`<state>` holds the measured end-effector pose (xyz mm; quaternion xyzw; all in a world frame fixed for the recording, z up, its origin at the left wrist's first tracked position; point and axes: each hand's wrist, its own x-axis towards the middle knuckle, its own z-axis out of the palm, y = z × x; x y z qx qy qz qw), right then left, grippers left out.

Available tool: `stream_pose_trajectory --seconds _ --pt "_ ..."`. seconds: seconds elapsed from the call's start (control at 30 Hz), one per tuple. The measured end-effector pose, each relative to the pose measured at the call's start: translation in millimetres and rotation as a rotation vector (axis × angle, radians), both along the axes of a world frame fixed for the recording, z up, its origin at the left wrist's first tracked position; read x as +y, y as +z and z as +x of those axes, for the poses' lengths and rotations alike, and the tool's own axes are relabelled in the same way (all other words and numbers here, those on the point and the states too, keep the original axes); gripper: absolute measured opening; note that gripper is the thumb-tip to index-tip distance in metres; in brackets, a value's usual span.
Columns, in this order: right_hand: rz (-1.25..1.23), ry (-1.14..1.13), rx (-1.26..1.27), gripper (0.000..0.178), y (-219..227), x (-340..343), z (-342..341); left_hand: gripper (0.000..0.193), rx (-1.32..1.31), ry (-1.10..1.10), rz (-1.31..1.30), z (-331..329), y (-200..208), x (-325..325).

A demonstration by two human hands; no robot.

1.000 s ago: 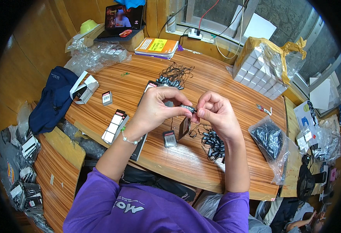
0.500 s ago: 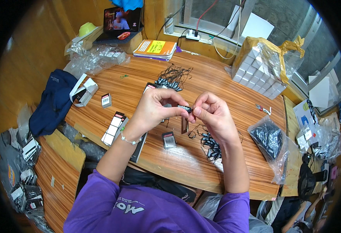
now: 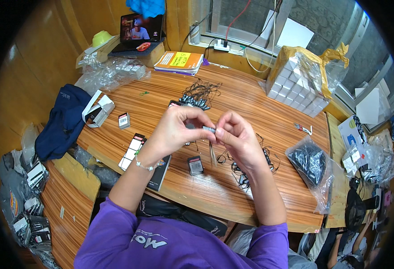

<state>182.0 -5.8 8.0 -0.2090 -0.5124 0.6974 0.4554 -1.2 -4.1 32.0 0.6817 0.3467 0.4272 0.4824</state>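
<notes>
My left hand [image 3: 179, 127] pinches a small tag-like piece [image 3: 209, 129], grey with lettering, between thumb and fingertips. My right hand [image 3: 237, 134] meets it from the other side, with thumb and forefinger closed at its right end. A thin strip [image 3: 213, 153] hangs below the fingers, blurred; I cannot tell how it is joined. Past my hands lies a bunch of dark tags on black cords [image 3: 196, 101]. Another corded bunch [image 3: 241, 175] is partly behind my right wrist. Just below my hands, a small black card with a pale label [image 3: 195, 166] lies on the table [image 3: 224, 197].
At left are a labelled card stack [image 3: 124, 120], black-and-white cards [image 3: 132, 150], an open white box [image 3: 100, 110] and navy cloth [image 3: 64, 119]. A wrapped block of white boxes [image 3: 298, 85] stands back right, near pliers [image 3: 303, 129] and a clear bag of black items [image 3: 309, 163].
The held piece has turned, its dark lettered face giving way to a greyer side. My hands have shifted slightly, and the strip below now looks narrower and blurred.
</notes>
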Motion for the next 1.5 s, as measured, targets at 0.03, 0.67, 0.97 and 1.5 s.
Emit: stream_pose_trajectory --seconds 0.03,0.67,0.97,1.5 --pt "0.021 -0.045 -0.037 0.014 -3 1 -4 0.015 0.052 0.048 0.032 0 -2 3" --pt "-0.204 -0.136 0.269 0.025 -25 3 -18 0.047 -0.115 0.128 -0.020 15 -50 -35" --pt "-0.240 -0.287 0.226 0.021 -26 0 -34 0.041 0.134 0.220 0.214 9 -75 -34" --pt "0.025 -0.364 -0.236 0.023 15 198 -55 0.035 0.137 0.114 -0.223 -93 -86 96"
